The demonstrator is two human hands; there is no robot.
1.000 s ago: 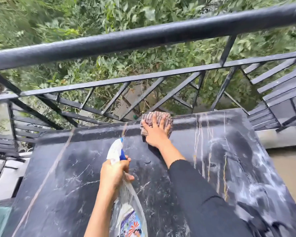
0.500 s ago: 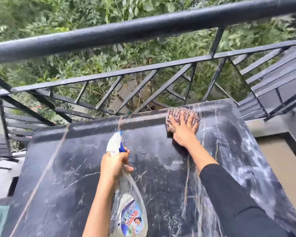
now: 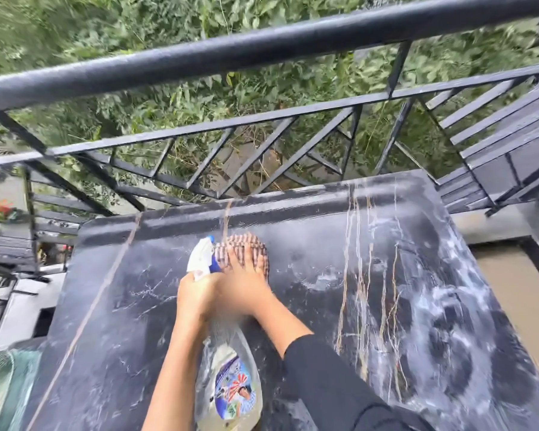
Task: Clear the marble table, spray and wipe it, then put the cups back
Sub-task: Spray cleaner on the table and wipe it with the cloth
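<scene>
While the right hand (image 3: 246,293) presses a cloth (image 3: 246,250) flat on the wet desk (image 3: 417,275) near its far edge, the left hand's (image 3: 196,293) fingers grip a bottle (image 3: 227,381) just beside it, risking a bump.

1. Daylight, outdoors, soft and even. No hard sun patches and no sharp shadows.
2. Wet black marble counter (image 3: 293,306) gives a dull grey sheen along its far edge and on the right, where pale smears reflect the sky.
3. Motion blur throughout: foliage (image 3: 137,57) at far left streaks sideways, and the right hand (image 3: 246,290) with the checked cloth (image 3: 246,247) is smeared.
4. Left hand (image 3: 196,293) and spray bottle (image 3: 227,384) also soft; the label print is unreadable.
5. Wide-angle bend: top railing (image 3: 262,48) curves, counter edges splay outward toward the near corners.
6. Colours slightly washed out; detail muddy at the right edge.
</scene>
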